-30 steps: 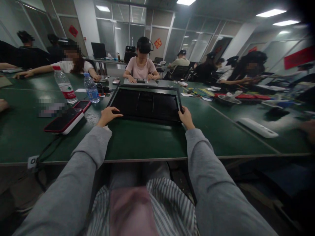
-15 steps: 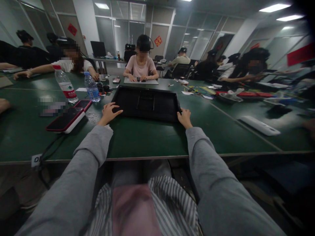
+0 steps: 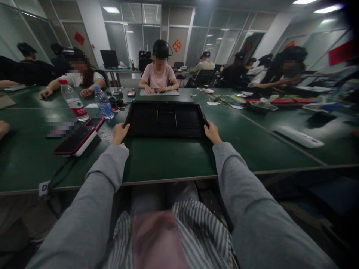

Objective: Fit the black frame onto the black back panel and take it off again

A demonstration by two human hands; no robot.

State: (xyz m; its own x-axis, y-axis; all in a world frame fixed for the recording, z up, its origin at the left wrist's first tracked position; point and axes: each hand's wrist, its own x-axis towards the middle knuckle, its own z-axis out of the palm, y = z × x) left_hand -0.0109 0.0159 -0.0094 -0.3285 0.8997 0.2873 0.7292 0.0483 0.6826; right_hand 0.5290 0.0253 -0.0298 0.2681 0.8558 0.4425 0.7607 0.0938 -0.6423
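Note:
A wide black panel (image 3: pixel 166 119), like a monitor's back shell, lies flat on the green table (image 3: pixel 168 157) straight ahead of me. My left hand (image 3: pixel 119 133) grips its near left corner. My right hand (image 3: pixel 212 132) grips its near right corner. Both of my arms are in grey sleeves and stretch forward over the table's front edge.
To the left lie a red-cased phone on a white block (image 3: pixel 75 139), another phone (image 3: pixel 94 122) and two water bottles (image 3: pixel 73 100) (image 3: pixel 103 102). A white bar (image 3: pixel 300 136) lies at the right. Other people sit around the far side with their own work.
The panel's far edge has come down from a raised tilt until it lies flat. My left hand slid from the panel's face to its near left corner; my right hand stayed on its corner.

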